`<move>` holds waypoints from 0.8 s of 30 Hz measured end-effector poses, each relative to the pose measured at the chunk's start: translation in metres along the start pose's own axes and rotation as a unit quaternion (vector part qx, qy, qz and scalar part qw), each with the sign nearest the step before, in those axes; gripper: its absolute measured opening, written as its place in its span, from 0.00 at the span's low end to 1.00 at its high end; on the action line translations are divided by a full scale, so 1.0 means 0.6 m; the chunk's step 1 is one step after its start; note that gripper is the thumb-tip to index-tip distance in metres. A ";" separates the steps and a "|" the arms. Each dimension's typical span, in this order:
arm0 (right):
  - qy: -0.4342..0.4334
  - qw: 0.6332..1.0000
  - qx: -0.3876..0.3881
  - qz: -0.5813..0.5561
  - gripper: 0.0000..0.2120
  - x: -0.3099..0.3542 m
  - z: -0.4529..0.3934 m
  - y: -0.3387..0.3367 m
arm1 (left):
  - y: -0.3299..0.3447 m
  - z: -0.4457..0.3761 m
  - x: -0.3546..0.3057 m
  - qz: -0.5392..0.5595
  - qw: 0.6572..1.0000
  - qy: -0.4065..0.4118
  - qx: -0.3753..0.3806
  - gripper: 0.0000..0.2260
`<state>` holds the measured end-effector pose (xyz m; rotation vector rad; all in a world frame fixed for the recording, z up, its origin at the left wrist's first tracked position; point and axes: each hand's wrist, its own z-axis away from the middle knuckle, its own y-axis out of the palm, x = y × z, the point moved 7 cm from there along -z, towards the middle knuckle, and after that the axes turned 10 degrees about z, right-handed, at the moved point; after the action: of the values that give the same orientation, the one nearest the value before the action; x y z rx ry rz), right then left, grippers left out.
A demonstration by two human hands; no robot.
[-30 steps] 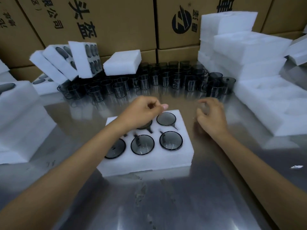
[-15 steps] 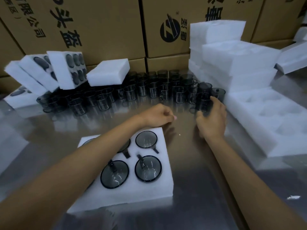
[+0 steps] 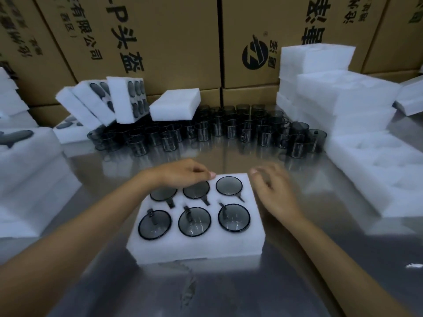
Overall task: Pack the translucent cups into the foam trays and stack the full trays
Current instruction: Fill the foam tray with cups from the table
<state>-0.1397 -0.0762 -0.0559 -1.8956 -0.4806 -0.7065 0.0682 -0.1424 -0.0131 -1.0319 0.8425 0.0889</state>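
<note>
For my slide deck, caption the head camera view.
Both hands, left and right, rest at a foam tray holding six cups.

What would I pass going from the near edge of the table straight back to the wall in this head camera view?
Foam tray full of cups → left hand at its far edge → bare metal table → crowd of loose cups → cardboard boxes.
</note>
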 end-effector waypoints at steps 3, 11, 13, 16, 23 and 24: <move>0.054 0.993 0.091 -0.060 0.18 0.009 0.028 0.030 | -0.031 0.051 0.043 -0.025 0.998 -0.046 -0.037 0.23; 0.190 0.915 0.215 -0.283 0.20 0.066 0.080 0.034 | -0.029 0.114 0.105 0.109 0.963 -0.095 -0.227 0.22; 0.183 0.892 0.246 -0.331 0.16 0.085 0.087 0.042 | -0.038 0.122 0.105 0.129 0.955 -0.085 -0.251 0.20; 0.175 0.884 0.233 -0.366 0.10 0.106 0.091 0.041 | -0.049 0.139 0.111 0.166 0.949 -0.075 -0.256 0.18; 0.202 0.866 0.163 -0.427 0.15 0.145 0.080 0.072 | -0.098 0.188 0.172 0.340 0.872 -0.108 -0.335 0.10; 0.207 0.865 0.156 -0.429 0.14 0.157 0.078 0.083 | -0.109 0.185 0.175 0.288 0.888 -0.125 -0.337 0.11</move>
<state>-0.0263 -0.0521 -0.0423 -1.1113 -1.1011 -1.4717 0.2331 -0.1228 -0.0084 -1.3402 0.8731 1.0642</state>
